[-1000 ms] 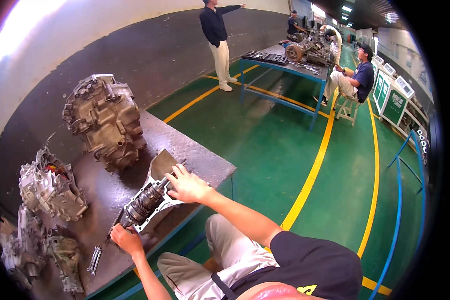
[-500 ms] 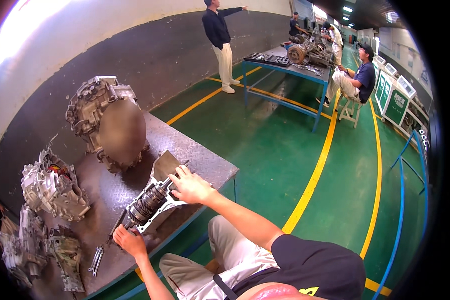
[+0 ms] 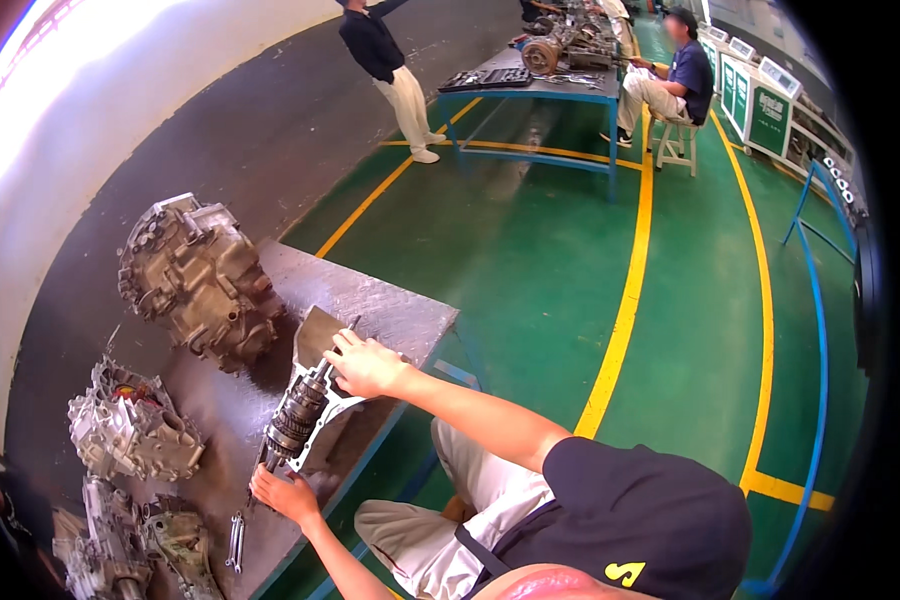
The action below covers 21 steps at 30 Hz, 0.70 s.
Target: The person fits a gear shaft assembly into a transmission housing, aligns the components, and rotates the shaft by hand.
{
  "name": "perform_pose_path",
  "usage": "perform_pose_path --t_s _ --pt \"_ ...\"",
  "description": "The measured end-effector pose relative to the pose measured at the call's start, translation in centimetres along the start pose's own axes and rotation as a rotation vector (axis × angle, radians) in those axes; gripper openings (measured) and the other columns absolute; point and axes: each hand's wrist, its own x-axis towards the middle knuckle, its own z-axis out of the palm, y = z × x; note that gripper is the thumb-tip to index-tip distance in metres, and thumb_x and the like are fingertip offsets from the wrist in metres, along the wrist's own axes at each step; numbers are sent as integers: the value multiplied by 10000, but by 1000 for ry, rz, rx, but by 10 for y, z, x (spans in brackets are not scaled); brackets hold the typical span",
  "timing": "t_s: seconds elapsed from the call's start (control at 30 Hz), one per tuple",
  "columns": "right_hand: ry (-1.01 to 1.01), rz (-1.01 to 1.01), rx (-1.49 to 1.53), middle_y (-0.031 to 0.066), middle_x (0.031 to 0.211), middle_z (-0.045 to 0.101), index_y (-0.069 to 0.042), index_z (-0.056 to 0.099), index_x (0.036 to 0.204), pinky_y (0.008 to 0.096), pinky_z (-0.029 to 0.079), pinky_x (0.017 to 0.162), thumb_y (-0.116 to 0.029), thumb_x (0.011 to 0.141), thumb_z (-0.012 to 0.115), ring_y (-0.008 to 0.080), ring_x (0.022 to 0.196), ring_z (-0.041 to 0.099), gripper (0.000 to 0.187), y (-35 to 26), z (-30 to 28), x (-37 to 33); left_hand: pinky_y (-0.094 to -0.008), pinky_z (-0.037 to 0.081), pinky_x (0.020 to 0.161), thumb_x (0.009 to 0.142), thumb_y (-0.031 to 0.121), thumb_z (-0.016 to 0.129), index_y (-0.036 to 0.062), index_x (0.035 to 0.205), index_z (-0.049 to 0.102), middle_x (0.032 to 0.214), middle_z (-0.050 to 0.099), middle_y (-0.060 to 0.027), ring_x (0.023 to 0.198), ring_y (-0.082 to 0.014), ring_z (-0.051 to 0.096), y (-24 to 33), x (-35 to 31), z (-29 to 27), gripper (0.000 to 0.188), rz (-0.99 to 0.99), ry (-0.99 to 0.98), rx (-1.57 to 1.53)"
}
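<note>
Shadow and fisheye bending blur the left end of the tabletop (image 3: 390, 310), where several housings (image 3: 130, 425) run past the dark rim and only partly show; the lowest ones are cut off at the picture's edge. Near the front edge lies a gear shaft assembly (image 3: 298, 418), a stack of dark, ribbed steel gears on a shaft, resting across a pale flat bracket; its far tip is covered by the right hand (image 3: 365, 365), whose fingers curl down over that end in a loose grip; how far they close around it is hidden. The left hand (image 3: 282, 495) cups the shaft's near end, fingers closed about it. Behind stands a large, tan, lumpy cast gearbox casing (image 3: 200, 280); a small shiny spanner (image 3: 236, 540) lies flat near the left hand.
</note>
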Motion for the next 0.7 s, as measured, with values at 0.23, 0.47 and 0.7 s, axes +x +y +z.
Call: perform_pose_path --t_s 0.23,0.47,0.7 --pt "85 -61 5 236 1306 494 -28 569 1256 499 505 982 -205 827 619 408 1310 437 466 -2 19 8 -496 266 1153 717 63 711 -2 1304 482 1293 527 -193 1276 -385 430 -21 3 -2 633 -10 -10 16" --pt "111 -55 6 223 1320 491 -30 558 1268 476 502 995 -226 825 625 391 1314 429 489 8 0 8 -496 262 1166 732 102 724 3 1333 463 1322 520 -190 1290 -385 428 -6 17 -4 663 31 -59 9" --pt "35 -54 -16 235 1301 495 -18 552 1281 478 511 976 -220 825 622 391 1324 419 503 0 14 8 -499 249 1180 735 86 713 1 1317 470 1299 522 -194 1292 -390 426 -23 -2 4 636 -22 -45 7"
